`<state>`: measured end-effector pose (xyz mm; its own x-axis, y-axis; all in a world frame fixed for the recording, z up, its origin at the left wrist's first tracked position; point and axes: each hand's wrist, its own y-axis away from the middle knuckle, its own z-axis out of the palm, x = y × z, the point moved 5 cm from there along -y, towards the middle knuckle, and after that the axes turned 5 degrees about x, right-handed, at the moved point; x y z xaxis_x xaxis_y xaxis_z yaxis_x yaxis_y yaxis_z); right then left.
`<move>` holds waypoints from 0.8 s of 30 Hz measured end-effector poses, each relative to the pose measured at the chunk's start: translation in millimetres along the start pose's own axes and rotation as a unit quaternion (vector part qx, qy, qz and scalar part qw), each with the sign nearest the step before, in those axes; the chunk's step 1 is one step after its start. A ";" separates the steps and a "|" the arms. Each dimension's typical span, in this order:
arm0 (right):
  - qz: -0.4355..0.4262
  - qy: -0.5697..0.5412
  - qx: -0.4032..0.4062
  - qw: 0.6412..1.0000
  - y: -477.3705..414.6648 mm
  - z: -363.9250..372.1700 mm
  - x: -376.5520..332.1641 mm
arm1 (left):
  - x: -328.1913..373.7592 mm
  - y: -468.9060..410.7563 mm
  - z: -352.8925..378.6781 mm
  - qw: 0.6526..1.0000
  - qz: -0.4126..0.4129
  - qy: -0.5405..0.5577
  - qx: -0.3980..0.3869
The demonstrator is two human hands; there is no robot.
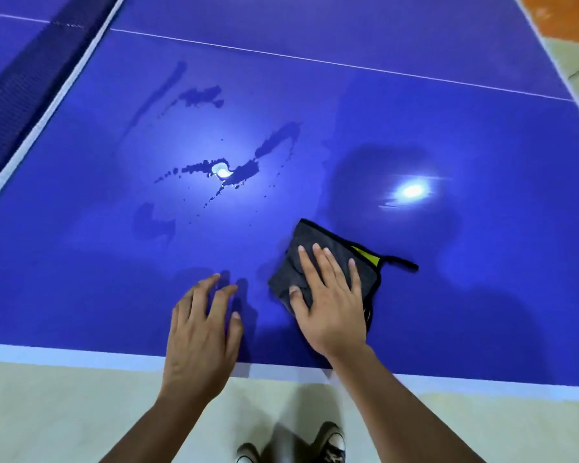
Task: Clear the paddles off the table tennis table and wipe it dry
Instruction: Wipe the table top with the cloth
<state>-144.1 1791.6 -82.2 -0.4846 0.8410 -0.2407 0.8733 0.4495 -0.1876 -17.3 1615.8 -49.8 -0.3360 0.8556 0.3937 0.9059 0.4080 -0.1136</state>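
Presses soft, limp grey cloth [318,237] flat by the tabletop's [415,111] near edge under straight-fingered right hand [331,295], left hand [201,329] loosely spread and empty beside it; probably best pushed palm-down toward puddles [244,170] mid-tabletop.

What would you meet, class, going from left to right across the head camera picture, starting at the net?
Net → left hand → right hand lying flat on the grey cloth → orange floor patch. The water puddles are left out: they spread above both hands.
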 end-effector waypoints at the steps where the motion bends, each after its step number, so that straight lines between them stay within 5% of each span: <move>1: 0.011 0.009 -0.006 1.000 -11.7 1.6 6.0 | 0.9 -4.8 1.5 1.000 0.000 0.003 0.000; 11: 0.025 0.030 -0.035 0.999 -151.6 21.7 57.9 | 35.1 -129.3 37.9 0.998 0.053 -0.032 -0.029; 24: -0.016 0.017 -0.038 0.999 -456.4 58.0 124.1 | -16.1 -207.9 47.0 0.996 -0.037 -0.072 -0.031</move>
<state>-605.7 1673.3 -81.6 -0.5111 0.8350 -0.2040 0.8595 0.4964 -0.1215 -212.3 1532.2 -75.4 -0.4321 0.8626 0.2632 0.8898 0.4553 -0.0315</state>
